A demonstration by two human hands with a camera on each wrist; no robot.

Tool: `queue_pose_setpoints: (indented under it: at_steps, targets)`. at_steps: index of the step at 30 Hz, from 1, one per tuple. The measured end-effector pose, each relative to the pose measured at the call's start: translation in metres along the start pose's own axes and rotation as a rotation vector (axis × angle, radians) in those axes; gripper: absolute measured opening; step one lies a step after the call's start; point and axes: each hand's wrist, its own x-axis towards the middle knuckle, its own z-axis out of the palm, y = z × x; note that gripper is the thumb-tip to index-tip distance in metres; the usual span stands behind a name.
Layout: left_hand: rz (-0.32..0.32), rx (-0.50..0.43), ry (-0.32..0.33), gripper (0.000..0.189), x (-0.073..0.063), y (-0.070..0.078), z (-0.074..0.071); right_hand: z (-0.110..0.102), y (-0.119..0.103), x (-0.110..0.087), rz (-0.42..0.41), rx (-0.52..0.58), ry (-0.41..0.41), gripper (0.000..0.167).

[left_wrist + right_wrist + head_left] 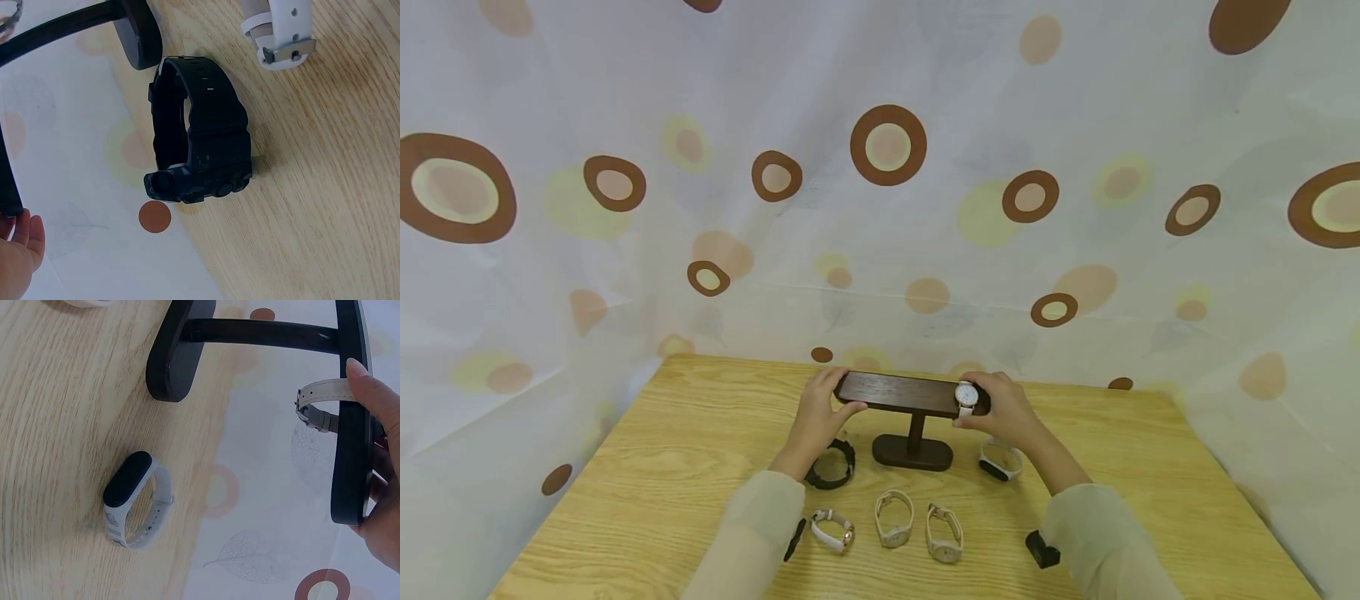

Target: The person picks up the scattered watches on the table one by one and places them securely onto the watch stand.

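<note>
A dark wooden watch stand with a T-shaped form stands on the table, its crossbar raised on a post. At the bar's left end, my left hand grips it, thumb in front and fingers behind. A watch with a white dial and pale strap sits round the bar near the right end. My right hand holds this watch against the bar, thumb at the front on the strap, fingers at the back edge. From below, the right wrist view shows the buckled strap hanging loosely under the bar.
On the wooden table lie a black chunky watch, a white band with a black screen, a white-strapped watch, two cream watches and a black item. Behind hangs a patterned curtain.
</note>
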Motion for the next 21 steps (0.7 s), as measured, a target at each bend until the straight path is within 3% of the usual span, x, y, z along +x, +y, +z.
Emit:
queue_pose_setpoints:
  at_steps: [21]
  targets:
    - [0.003, -0.003, 0.005, 0.058, 0.0023, -0.0001, 0.0018, 0.0056, -0.0069, 0.0051, -0.029, -0.021, 0.024, 0.062]
